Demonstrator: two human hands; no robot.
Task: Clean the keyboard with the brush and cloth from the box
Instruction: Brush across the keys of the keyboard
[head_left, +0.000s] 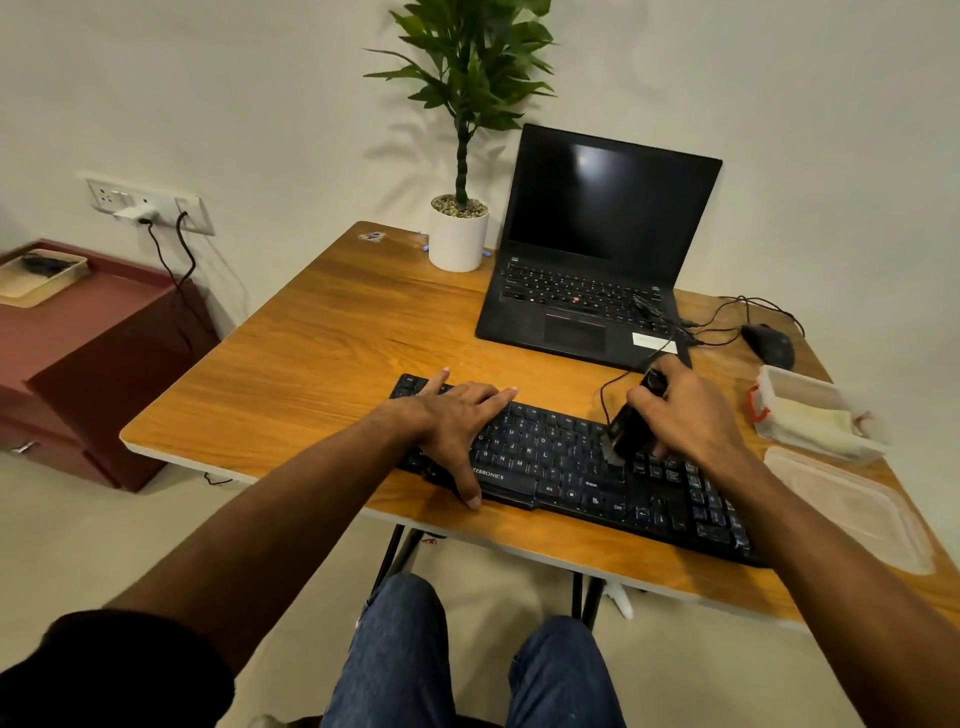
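The black keyboard (571, 467) is laid near the front edge of the wooden surface (322, 353), its long axis running from far-left to near-right, with the right end reaching close to that edge. The black brush (631, 423) is held tilted over the right-centre keys, its handle pointing up and away toward the laptop (592, 270) and its bristled end pressed down on the keys. The brush is gripped by the right hand (691, 415), whose fingers (647, 402) are curled round the handle. The left hand (457, 421) is laid flat on the left half of the keyboard, fingers straight and spread, thumb resting on the front rim.

A clear plastic box (810, 415) holding a pale cloth is set just right of the keyboard, with its lid (852, 509) lying nearer, beside the surface's right edge. Behind the keyboard the open laptop is placed, its cables trailing to a black mouse (769, 345) at the right. A potted plant (460, 228) is stood at the far edge. Bare wood is left open on the left half of the surface.
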